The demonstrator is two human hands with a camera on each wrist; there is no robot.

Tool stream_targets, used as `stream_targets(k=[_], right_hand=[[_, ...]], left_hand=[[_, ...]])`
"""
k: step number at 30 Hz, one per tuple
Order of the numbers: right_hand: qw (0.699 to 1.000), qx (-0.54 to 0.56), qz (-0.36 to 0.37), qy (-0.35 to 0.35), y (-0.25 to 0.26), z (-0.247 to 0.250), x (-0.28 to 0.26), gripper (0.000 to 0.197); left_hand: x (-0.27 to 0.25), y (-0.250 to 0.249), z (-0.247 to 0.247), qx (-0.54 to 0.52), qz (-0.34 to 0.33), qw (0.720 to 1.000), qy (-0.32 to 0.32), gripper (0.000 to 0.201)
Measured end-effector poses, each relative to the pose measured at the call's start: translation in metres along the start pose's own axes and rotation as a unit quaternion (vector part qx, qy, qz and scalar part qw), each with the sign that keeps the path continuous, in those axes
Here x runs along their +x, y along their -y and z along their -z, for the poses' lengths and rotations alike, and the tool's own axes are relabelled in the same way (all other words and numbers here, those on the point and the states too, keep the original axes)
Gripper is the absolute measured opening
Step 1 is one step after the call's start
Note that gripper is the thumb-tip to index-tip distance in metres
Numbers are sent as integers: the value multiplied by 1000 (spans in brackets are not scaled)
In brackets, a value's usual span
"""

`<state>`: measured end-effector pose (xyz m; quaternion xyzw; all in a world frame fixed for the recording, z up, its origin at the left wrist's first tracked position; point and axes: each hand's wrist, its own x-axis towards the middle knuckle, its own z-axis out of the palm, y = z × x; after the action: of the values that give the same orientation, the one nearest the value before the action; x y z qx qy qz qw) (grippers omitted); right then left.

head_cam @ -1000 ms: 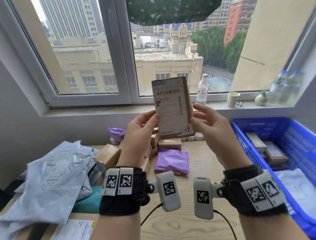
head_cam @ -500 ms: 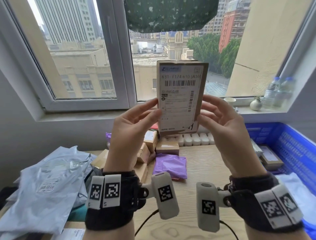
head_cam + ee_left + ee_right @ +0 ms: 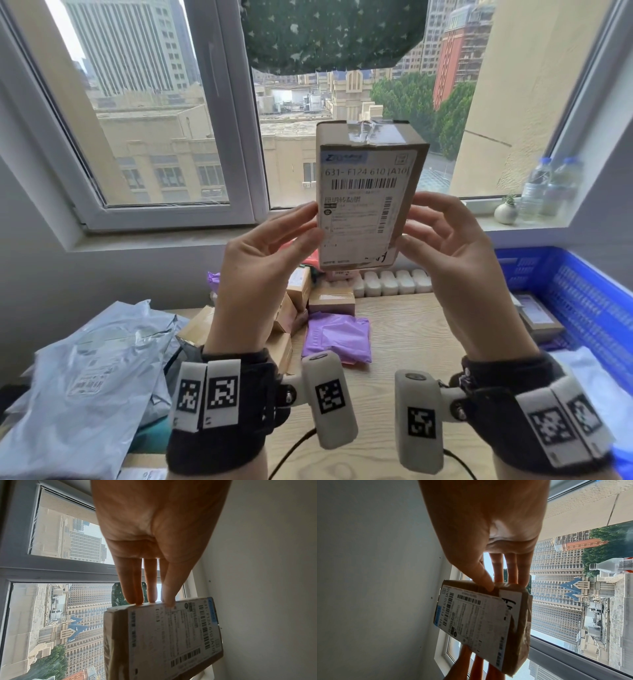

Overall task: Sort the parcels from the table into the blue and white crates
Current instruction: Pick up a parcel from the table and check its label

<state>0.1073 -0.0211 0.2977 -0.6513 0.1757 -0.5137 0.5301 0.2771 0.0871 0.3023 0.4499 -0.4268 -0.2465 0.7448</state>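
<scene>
A brown cardboard parcel (image 3: pixel 363 198) with a white shipping label stands upright in the air before the window, label toward me. My left hand (image 3: pixel 308 222) pinches its left edge, thumb on the label side and fingers behind. My right hand (image 3: pixel 416 222) pinches the right edge the same way. In the left wrist view the left hand's fingertips (image 3: pixel 150 599) meet the parcel (image 3: pixel 171 635) at its edge. In the right wrist view the right hand's thumb (image 3: pixel 488 586) presses the parcel (image 3: pixel 481 618) near the label. The blue crate (image 3: pixel 582 291) sits at the right. No white crate is in view.
On the wooden table (image 3: pixel 411 329) lie a purple bag (image 3: pixel 337 337), small cardboard boxes (image 3: pixel 298 291) and grey poly bags (image 3: pixel 85 377) at the left. The blue crate holds a few parcels. Water bottles (image 3: pixel 548 188) and a small vase (image 3: pixel 505 212) stand on the sill.
Both hands have lifted the parcel higher and brought it closer to my face, so the label now looks larger. The grip of both hands is unchanged.
</scene>
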Motion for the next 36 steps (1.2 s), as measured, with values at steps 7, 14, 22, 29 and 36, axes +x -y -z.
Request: stream_targets(k=[7, 14, 22, 29, 36], right_hand=[[999, -23, -31, 0, 6, 0, -5, 36], [997, -30, -68, -24, 6, 0, -8, 26], [992, -32, -107, -52, -1, -4, -8, 25], [991, -36, -115, -63, -7, -9, -9, 24], [989, -41, -123, -64, -6, -9, -12, 27]], left_hand=[[-2, 0, -3, 43, 0, 999, -13, 25], [-3, 3, -8, 76, 5, 997, -17, 33], [-2, 9, -10, 140, 30, 989, -21, 24], [3, 20, -3, 145, 52, 988, -30, 35], [0, 17, -2, 118, 56, 991, -12, 21]])
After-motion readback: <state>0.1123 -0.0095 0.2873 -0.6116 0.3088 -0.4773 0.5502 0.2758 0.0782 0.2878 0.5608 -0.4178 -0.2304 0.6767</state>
